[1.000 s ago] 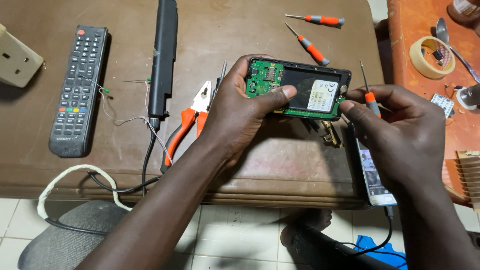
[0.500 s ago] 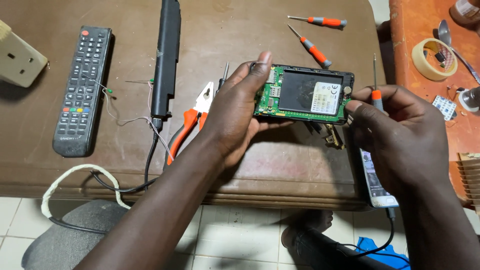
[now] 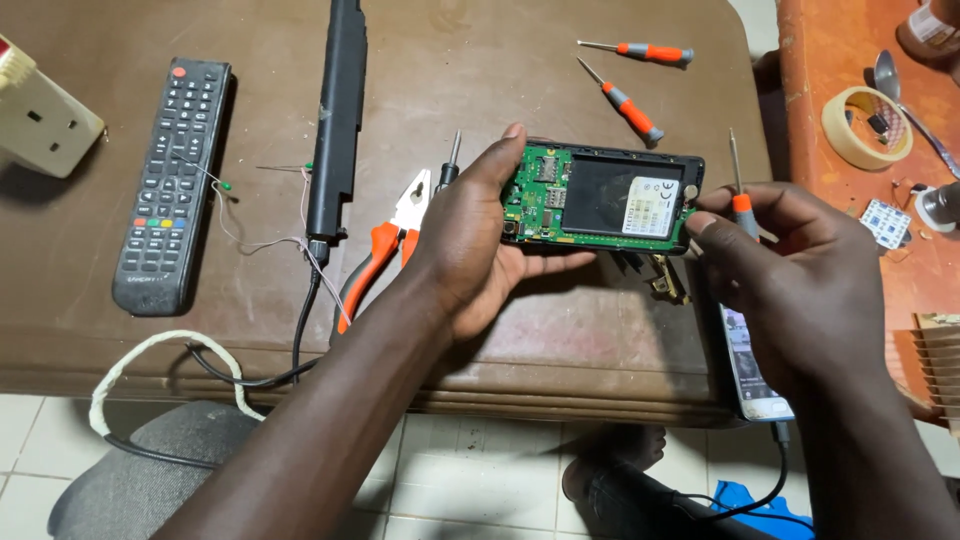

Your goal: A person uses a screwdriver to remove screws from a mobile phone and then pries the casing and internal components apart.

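Green board: it shows at the left end of the opened phone (image 3: 600, 200), beside a black cell with a white label; the back cover is off.
Phone: held level above the brown table (image 3: 480, 60), near its front edge, long side running left to right.
Left hand: the left hand (image 3: 480, 250) is closed around the phone's left end, thumb on the top edge by the board, fingers underneath.
Right hand: the right hand (image 3: 790, 270) pinches the phone's right end with thumb and forefinger, and also grips a thin screwdriver (image 3: 738, 185) with an orange collar, its tip pointing up just right of the phone.
Pliers: orange-handled pliers (image 3: 385, 245) lie on the table just left of the phone, partly under the left wrist.
Black tool: a small black-handled driver (image 3: 450, 165) lies just left of the phone, beside the pliers' jaws.
Spare drivers: two grey-and-orange screwdrivers (image 3: 630, 75) lie above the phone, well apart from it.
Black bar: a long black bar (image 3: 335, 120) with a cable at its near end lies further left of the phone.
Remote: a black remote (image 3: 172, 180) lies far left of the phone, past the bar.
Second phone: another phone (image 3: 750, 370) with a lit screen lies below and right of the held phone, under the right hand, a cable plugged in its near end.
Tape: a tape roll (image 3: 865, 125) sits far right of the phone on an orange surface.
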